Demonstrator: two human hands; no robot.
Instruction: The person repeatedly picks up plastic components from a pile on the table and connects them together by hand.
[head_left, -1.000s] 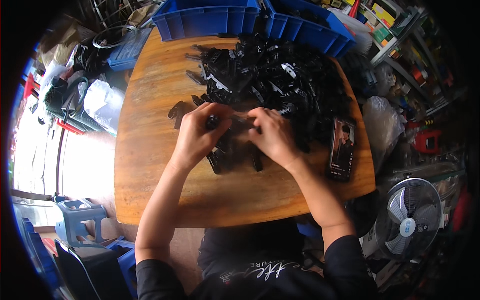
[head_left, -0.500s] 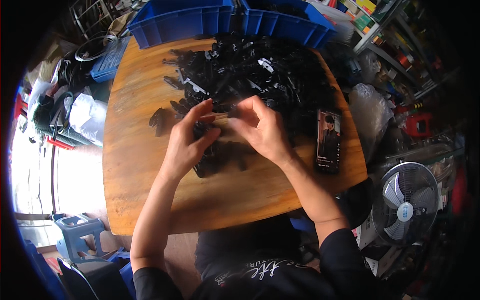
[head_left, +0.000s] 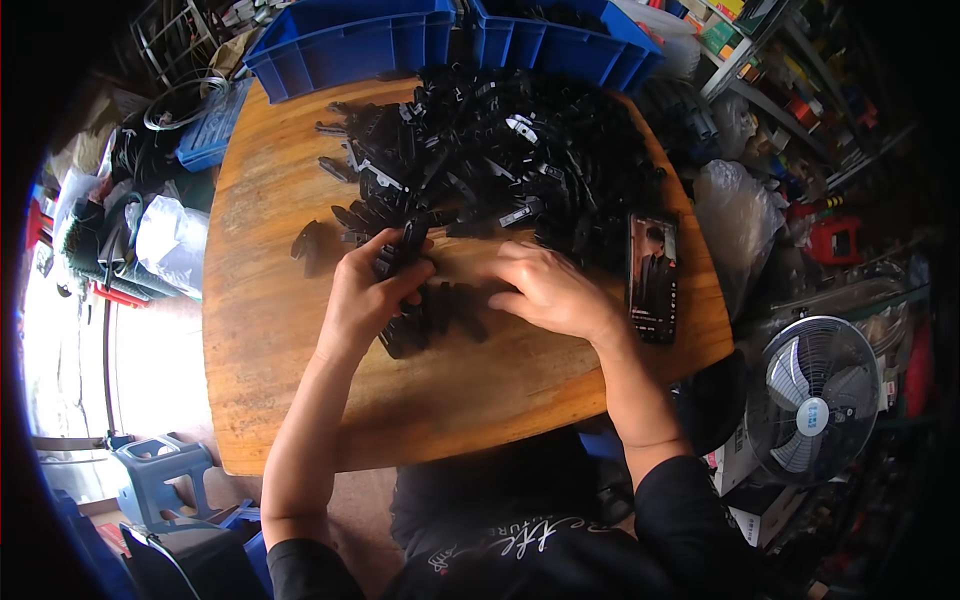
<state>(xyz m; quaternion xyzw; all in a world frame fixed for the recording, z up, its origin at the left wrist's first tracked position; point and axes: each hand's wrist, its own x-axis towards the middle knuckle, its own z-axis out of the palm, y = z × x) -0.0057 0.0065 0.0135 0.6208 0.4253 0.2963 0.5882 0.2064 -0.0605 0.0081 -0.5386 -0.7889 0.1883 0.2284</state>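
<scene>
My left hand (head_left: 358,300) is closed round a small black plastic part (head_left: 405,245), which stands up above the fingers. To its right, my right hand (head_left: 560,295) reaches low over the wooden table (head_left: 480,400), thumb and fingers apart, with nothing seen in it; its fingertips are a little blurred. Between and below the hands lies a small group of similar black parts (head_left: 455,310), partly hidden by my left hand. Beyond both hands spreads a large heap of black parts (head_left: 480,150), with a few silvery pieces among them.
Two blue bins (head_left: 350,50) stand at the table's far edge. A phone (head_left: 653,280) with a lit screen lies near the right edge. One loose black part (head_left: 308,240) sits left of the heap. A fan (head_left: 812,400) is right of the table, a stool (head_left: 165,470) at lower left.
The hands were close together over the parts. My right hand has moved right and slightly down, away from my left, which now shows the black part upright in its grip.
</scene>
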